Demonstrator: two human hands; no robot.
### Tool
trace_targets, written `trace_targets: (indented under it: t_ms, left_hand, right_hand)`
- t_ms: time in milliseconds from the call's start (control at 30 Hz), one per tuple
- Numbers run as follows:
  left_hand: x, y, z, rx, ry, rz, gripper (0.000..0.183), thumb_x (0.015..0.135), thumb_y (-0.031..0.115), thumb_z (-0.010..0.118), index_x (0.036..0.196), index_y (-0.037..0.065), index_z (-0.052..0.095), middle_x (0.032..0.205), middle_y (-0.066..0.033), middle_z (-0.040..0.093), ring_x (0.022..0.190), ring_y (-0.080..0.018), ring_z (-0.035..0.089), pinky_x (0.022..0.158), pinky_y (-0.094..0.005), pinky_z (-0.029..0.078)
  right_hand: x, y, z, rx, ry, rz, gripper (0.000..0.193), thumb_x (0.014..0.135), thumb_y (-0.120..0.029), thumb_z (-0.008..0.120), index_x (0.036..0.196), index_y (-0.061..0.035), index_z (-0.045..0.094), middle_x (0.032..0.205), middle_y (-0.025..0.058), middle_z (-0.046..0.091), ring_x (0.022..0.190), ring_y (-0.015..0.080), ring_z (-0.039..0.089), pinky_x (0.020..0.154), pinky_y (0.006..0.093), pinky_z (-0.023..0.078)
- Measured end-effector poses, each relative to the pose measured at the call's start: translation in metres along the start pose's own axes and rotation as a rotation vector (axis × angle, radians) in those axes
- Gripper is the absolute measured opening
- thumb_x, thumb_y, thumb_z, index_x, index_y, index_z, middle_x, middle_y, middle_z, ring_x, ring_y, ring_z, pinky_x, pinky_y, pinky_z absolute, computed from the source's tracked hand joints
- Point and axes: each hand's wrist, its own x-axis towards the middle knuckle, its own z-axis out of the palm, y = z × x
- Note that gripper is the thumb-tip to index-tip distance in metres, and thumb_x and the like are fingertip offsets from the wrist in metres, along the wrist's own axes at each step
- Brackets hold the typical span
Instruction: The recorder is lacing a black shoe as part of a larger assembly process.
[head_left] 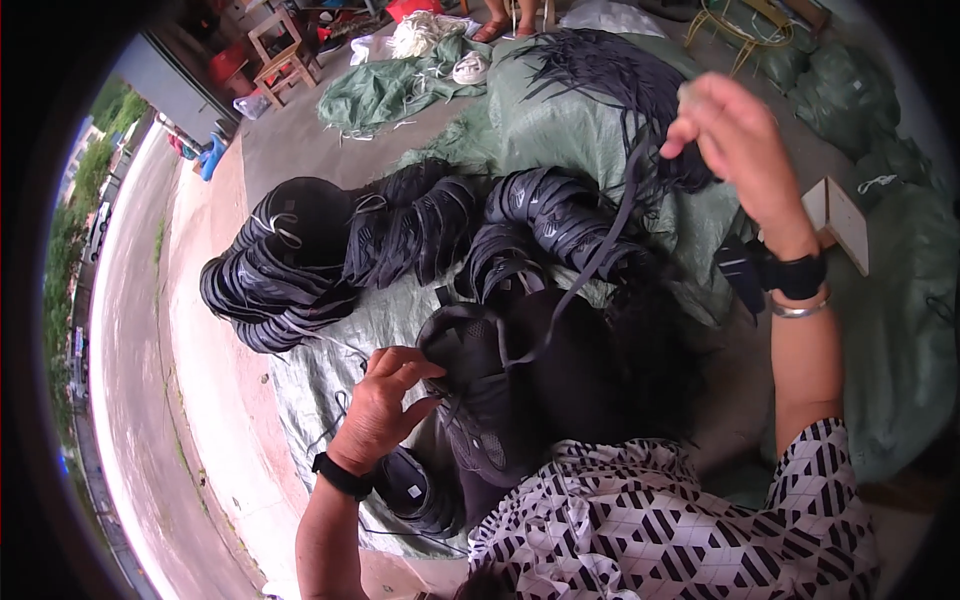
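A black shoe upper (pixel 475 400) rests on my lap with its opening facing up. My left hand (pixel 385 400) pinches its left edge between thumb and fingers. From the upper a flat dark shoelace (pixel 592 262) rises in a long curve toward the upper right. My right hand (pixel 735 145) is raised high there, fingers bent together at the lace's far end; the exact grip is partly hidden. Just below my left hand lies another dark shoe upper (pixel 408 490).
Stacked dark shoe uppers (pixel 285 265) lie in curved rows on a green sheet (pixel 310 400). A bundle of dark laces (pixel 610 75) drapes over a green sack (pixel 540 120) beyond. A wooden chair (pixel 280 60) and another person's feet (pixel 505 28) are farther back. Green bags (pixel 850 100) stand at right.
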Motion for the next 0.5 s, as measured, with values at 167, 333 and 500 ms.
trace_targets:
  t_ms: [167, 333, 500]
  left_hand:
    - [-0.008, -0.013, 0.014, 0.055, 0.063, 0.046, 0.031, 0.060, 0.002, 0.076, 0.087, 0.010, 0.063, 0.095, -0.0060, 0.057, 0.095, -0.0284, 0.055, 0.081, -0.0371, 0.048]
    - [-0.013, -0.020, 0.021, -0.018, 0.124, 0.036, 0.032, 0.055, -0.004, 0.077, 0.079, 0.006, 0.057, 0.095, -0.0080, 0.058, 0.093, -0.0285, 0.055, 0.081, -0.0360, 0.047]
    - [-0.018, -0.021, 0.032, -0.053, 0.214, 0.022, 0.030, 0.057, -0.004, 0.076, 0.077, 0.005, 0.055, 0.094, -0.0099, 0.058, 0.098, -0.0290, 0.057, 0.081, -0.0366, 0.048]
  right_hand:
    - [-0.040, 0.053, 0.088, -0.042, -0.308, 0.051, 0.005, 0.087, -0.007, 0.058, 0.085, -0.0028, 0.055, 0.075, -0.0020, 0.056, 0.062, 0.0031, 0.051, 0.056, 0.0196, 0.041]
    - [-0.076, 0.054, 0.187, -0.129, -0.625, -0.176, 0.010, 0.076, -0.016, 0.067, 0.080, -0.0075, 0.064, 0.069, 0.0121, 0.064, 0.068, 0.0259, 0.065, 0.060, 0.0360, 0.048]
    - [-0.089, 0.067, 0.230, -0.407, -0.762, -0.445, 0.008, 0.074, -0.015, 0.066, 0.078, -0.0079, 0.064, 0.067, 0.0124, 0.063, 0.068, 0.0288, 0.065, 0.061, 0.0399, 0.050]
